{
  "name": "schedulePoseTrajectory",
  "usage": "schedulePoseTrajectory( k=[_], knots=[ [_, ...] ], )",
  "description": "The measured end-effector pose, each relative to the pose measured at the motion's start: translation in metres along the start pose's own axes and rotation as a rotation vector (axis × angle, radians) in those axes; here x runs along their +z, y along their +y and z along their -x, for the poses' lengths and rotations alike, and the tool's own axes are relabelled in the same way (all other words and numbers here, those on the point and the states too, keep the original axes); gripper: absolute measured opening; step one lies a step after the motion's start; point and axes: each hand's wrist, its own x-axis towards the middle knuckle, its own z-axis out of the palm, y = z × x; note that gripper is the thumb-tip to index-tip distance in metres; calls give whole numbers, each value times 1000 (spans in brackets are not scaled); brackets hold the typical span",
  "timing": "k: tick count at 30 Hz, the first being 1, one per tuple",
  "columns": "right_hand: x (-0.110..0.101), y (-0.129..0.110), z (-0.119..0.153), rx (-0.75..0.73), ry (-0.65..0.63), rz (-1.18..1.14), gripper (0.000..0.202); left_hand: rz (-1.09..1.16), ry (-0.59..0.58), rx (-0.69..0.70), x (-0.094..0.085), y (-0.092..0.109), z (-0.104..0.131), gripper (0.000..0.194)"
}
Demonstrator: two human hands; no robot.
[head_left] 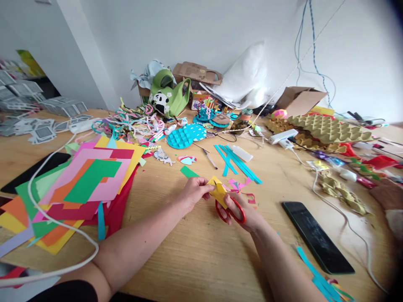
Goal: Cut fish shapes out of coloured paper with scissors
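My left hand (195,192) pinches the left edge of a small piece of yellow paper (217,193) above the wooden table. Red-handled scissors (241,214) are in my right hand (244,212), with the fingers through the loops. The blades lie at the yellow paper and are partly hidden by it; how far they are apart I cannot tell. Pink paper scraps (237,184) lie just beyond the right hand. A green paper strip (189,172) rests past the left hand, and blue paper strips (237,161) lie farther off beside a white glue bottle (242,153).
Stacked coloured paper (91,180) covers the left side, crossed by a white cable (36,205). A black phone (317,237) lies at the right. Egg cartons (330,128), a power strip (283,136) and a green panda bag (170,98) stand farther back. Another person's hand (385,193) is at the right edge.
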Motion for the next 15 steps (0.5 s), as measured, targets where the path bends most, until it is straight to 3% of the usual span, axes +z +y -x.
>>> schedulePoseTrajectory(
  k=[15],
  knots=[
    [0,1,0,-9,17,2,63,10,-14,-16,0,-2,-2,23]
  ],
)
